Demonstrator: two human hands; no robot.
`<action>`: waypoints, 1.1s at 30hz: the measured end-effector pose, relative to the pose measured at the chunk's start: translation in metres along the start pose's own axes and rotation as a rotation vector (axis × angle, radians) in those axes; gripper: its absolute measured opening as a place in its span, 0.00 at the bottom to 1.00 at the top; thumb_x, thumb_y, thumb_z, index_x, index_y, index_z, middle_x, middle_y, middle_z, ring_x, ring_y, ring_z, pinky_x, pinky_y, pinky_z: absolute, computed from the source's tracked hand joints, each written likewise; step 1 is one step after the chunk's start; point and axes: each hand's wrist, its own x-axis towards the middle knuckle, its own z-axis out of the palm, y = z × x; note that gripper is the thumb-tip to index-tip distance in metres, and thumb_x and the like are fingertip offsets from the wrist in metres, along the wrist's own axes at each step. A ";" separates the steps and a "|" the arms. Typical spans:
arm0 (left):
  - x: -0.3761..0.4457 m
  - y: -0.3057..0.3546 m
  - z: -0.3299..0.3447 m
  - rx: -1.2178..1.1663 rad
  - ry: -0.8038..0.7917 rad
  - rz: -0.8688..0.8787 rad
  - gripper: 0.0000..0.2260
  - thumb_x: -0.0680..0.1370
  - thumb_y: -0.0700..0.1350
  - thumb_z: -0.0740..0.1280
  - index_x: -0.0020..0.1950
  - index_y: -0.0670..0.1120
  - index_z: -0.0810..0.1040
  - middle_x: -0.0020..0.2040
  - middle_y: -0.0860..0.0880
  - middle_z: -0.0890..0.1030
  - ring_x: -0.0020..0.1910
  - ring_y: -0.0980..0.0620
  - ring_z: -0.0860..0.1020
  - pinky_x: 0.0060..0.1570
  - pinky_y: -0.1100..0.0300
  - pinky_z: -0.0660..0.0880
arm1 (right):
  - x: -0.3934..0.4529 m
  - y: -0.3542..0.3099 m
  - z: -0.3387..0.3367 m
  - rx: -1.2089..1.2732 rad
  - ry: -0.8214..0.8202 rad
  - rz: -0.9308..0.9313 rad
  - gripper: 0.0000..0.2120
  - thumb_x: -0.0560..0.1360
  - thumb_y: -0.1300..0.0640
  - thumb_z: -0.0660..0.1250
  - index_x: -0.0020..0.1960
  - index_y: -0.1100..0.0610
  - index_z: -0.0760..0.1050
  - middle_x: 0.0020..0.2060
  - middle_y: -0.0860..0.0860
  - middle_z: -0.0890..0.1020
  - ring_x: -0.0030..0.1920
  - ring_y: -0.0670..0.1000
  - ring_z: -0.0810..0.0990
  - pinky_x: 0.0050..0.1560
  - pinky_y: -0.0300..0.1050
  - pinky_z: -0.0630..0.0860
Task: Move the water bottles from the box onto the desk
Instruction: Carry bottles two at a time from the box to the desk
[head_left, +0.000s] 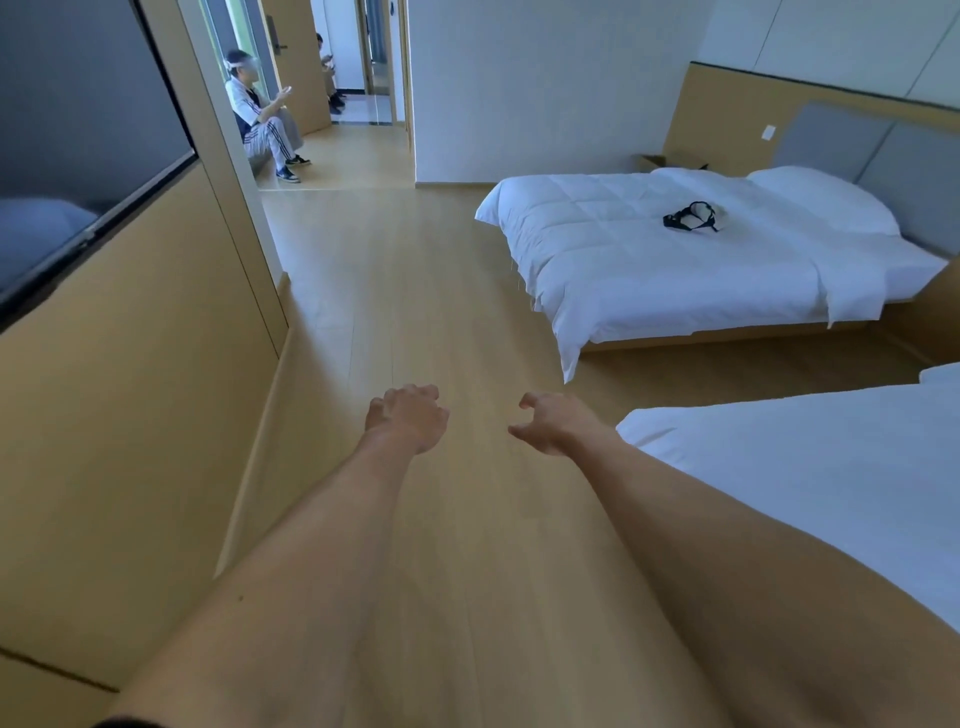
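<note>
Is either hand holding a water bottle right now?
No. The left hand and right hand are both stretched out above the wooden floor with loosely curled fingers and nothing in them.

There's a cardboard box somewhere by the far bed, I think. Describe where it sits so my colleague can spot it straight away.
Start at the far bed, the white one with a black strapped item lying on it. Look past its far edge, near the pillow, to the tan wall panel. The open cardboard box stands there on the floor side, the only brown thing with raised flaps; its contents are hidden.
</note>
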 end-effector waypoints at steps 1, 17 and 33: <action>0.016 -0.008 -0.007 0.005 0.005 0.007 0.20 0.85 0.53 0.52 0.75 0.49 0.67 0.72 0.45 0.71 0.71 0.43 0.70 0.68 0.51 0.67 | 0.014 -0.009 -0.004 0.008 0.003 0.002 0.26 0.79 0.43 0.62 0.74 0.51 0.66 0.69 0.54 0.73 0.68 0.55 0.72 0.63 0.49 0.71; 0.222 -0.045 -0.043 0.050 -0.055 0.051 0.20 0.84 0.51 0.56 0.76 0.49 0.67 0.73 0.45 0.70 0.72 0.44 0.69 0.69 0.49 0.67 | 0.219 -0.051 -0.034 0.040 -0.027 0.042 0.27 0.78 0.48 0.66 0.75 0.50 0.66 0.70 0.52 0.73 0.68 0.54 0.72 0.63 0.47 0.72; 0.481 -0.001 -0.102 -0.101 -0.074 -0.050 0.21 0.84 0.46 0.55 0.77 0.51 0.65 0.76 0.46 0.67 0.73 0.44 0.66 0.71 0.49 0.64 | 0.502 -0.034 -0.125 -0.021 -0.110 -0.061 0.27 0.79 0.43 0.63 0.75 0.51 0.65 0.72 0.52 0.71 0.71 0.54 0.70 0.68 0.49 0.69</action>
